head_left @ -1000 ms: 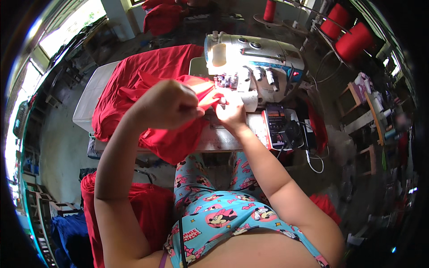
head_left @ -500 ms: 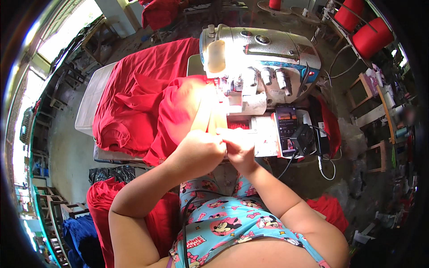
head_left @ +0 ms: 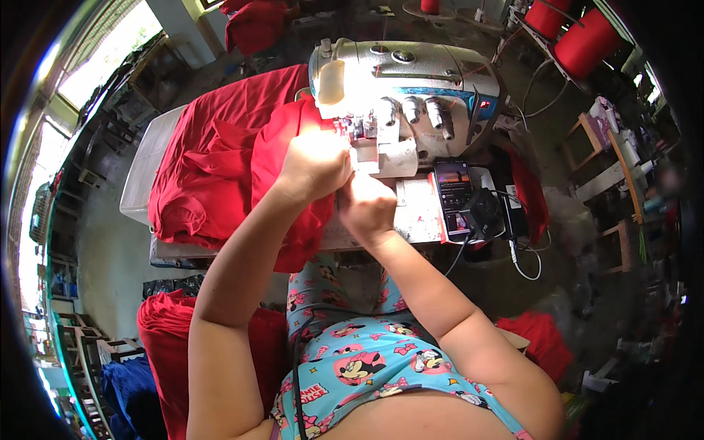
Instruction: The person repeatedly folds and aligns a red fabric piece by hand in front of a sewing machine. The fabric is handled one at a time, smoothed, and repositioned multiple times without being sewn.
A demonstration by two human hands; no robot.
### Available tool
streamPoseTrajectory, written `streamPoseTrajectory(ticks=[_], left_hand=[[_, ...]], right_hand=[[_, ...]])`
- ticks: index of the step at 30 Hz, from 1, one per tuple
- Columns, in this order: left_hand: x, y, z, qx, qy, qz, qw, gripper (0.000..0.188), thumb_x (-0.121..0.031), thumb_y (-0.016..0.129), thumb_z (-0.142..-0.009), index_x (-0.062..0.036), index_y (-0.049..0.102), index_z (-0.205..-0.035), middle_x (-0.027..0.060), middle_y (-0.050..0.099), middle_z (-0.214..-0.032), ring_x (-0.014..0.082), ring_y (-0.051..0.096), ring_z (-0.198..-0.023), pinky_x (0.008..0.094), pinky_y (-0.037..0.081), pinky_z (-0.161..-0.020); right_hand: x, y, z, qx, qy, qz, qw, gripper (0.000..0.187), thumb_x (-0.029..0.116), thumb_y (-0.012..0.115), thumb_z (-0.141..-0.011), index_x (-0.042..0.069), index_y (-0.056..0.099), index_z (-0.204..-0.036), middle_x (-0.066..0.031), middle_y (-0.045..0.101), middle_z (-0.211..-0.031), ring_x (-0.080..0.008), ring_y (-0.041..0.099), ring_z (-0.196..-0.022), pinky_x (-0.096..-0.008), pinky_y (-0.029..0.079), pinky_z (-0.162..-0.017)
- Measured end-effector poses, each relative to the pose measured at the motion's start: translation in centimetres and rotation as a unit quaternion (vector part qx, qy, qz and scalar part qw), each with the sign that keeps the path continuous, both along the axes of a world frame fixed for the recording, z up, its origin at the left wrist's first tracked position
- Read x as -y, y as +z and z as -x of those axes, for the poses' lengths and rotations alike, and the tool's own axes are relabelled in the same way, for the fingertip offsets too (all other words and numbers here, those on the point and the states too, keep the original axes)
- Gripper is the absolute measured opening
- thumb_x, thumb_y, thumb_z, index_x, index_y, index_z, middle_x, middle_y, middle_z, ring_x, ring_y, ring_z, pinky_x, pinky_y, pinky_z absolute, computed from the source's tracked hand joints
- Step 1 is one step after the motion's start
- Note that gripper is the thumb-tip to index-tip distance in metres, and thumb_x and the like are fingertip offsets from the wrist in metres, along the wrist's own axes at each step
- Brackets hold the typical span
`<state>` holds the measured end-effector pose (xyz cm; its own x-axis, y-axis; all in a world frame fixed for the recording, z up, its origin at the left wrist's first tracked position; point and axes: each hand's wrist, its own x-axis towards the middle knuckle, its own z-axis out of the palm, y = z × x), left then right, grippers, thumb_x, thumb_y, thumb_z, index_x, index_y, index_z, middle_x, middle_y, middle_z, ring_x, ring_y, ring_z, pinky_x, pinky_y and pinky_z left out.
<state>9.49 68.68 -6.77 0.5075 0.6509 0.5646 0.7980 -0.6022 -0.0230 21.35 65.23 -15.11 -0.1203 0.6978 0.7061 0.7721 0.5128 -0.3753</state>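
Under the bright lamp of a silver and blue overlock sewing machine (head_left: 407,73), my left hand (head_left: 317,163) is closed on red fabric (head_left: 282,158) close to the needle area. My right hand (head_left: 369,207) is curled just nearer to me and slightly right, its fingertips at the same edge of cloth beside the left hand. Glare and the hands themselves hide the exact pinch and the presser foot. The fabric spreads left from the machine and hangs over the front table edge.
A folded red garment (head_left: 180,216) lies on the left of the table, over a whitish bin (head_left: 150,158). To the right stand a phone (head_left: 452,194) and a black charger block (head_left: 484,210) with cables. Red thread cones (head_left: 587,44) sit at upper right. More red cloth (head_left: 172,330) is piled lower left.
Both hands have moved away from me, up to the needle area, carrying the fabric edge with them. The fabric is bunched closer to the machine. The view has shifted slightly.
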Motion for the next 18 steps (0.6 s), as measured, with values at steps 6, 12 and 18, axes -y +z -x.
streamPoseTrajectory(ticks=[6,12,18], left_hand=[[4.7,-2.3,-2.4,-0.174,0.074,-0.047,0.981,0.005,-0.009,0.057,-0.067,-0.0075,0.062,-0.068,0.0060,0.057,-0.064,0.0201,0.059,-0.058,0.0317,0.047,-0.052],[5.5,-2.2,-4.2,-0.201,0.176,-0.092,0.959,0.007,-0.008,0.057,-0.065,-0.0053,0.061,-0.071,0.0064,0.057,-0.065,0.0178,0.058,-0.057,0.0288,0.047,-0.051],[3.9,-2.2,-1.3,-0.068,0.116,0.005,0.991,0.015,-0.010,0.056,-0.076,-0.0019,0.061,-0.087,0.0142,0.060,-0.081,0.0281,0.058,-0.081,0.0389,0.045,-0.081]], right_hand=[[5.0,-2.4,3.4,-0.089,0.173,0.138,0.971,0.028,0.023,0.054,-0.083,0.007,0.056,-0.106,-0.0155,0.062,-0.094,-0.0323,0.061,-0.090,-0.0423,0.048,-0.075],[3.4,-1.2,2.2,-0.112,0.230,0.270,0.928,0.032,0.021,0.060,-0.081,0.005,0.052,-0.107,-0.0127,0.054,-0.101,-0.0264,0.055,-0.098,-0.0384,0.042,-0.083],[4.7,-0.7,0.7,-0.038,0.156,0.272,0.949,0.020,0.015,0.063,-0.079,0.004,0.057,-0.095,-0.0159,0.063,-0.079,-0.0365,0.062,-0.071,-0.0417,0.049,-0.061]])
